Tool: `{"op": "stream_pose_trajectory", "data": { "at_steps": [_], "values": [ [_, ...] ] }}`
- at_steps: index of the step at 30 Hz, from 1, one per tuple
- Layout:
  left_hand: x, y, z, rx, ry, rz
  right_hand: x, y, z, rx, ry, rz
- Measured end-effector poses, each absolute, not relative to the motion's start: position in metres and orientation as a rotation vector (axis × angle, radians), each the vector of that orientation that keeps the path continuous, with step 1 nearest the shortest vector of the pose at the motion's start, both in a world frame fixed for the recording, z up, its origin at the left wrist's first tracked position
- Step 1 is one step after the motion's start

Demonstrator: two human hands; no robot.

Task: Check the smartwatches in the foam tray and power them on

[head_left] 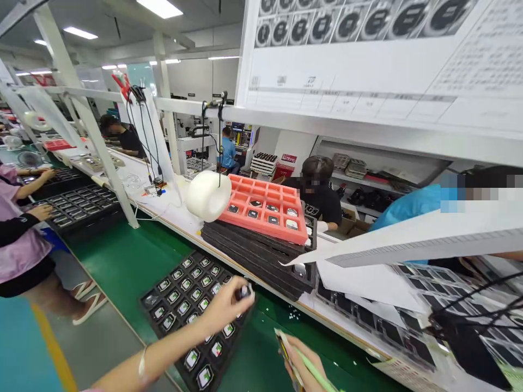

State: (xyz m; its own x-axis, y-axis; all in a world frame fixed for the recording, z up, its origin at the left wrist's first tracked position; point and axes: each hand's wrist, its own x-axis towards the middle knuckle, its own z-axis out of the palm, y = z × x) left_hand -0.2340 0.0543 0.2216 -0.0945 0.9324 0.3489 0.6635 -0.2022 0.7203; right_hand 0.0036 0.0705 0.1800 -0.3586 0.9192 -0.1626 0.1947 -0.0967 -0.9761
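My left hand (229, 302) is closed, thumb and fingers pinching a small dark watch-like case (244, 293) above the right side of a black foam tray (149, 299). That tray has rows of pockets holding square parts with white rims and green patches. My right hand (302, 362), near the bottom edge, is closed around a slim yellow-and-dark tool (285, 351) and a light green stick (312, 369). The tool's exact kind is unclear. Green mat (261, 359) lies under both hands, with small white bits (293, 313) scattered on it.
A pink foam tray (261, 231) with dark cases rests on stacked black trays (245, 256) behind my hands. A white roll (208, 196) hangs beside it. Clear plastic trays (433, 288) and a hanging paper sheet (388, 245) are on the right. Co-workers sit across and at left.
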Motion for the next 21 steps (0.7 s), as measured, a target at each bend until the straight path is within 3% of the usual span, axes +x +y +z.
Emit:
{"op": "stream_pose_trajectory", "data": {
  "at_steps": [5,10,21],
  "values": [
    [-0.28,0.163,0.298,2.029,1.965,1.232,-0.084,0.109,0.275,-0.834,-1.808,1.301],
    [-0.298,0.244,0.329,1.992,2.257,1.25,-0.12,0.174,0.318,-0.83,-1.829,0.971],
    [-0.318,0.314,0.329,1.854,2.669,0.815,-0.115,0.407,0.361,-1.25,-2.003,0.16]
  ]
}}
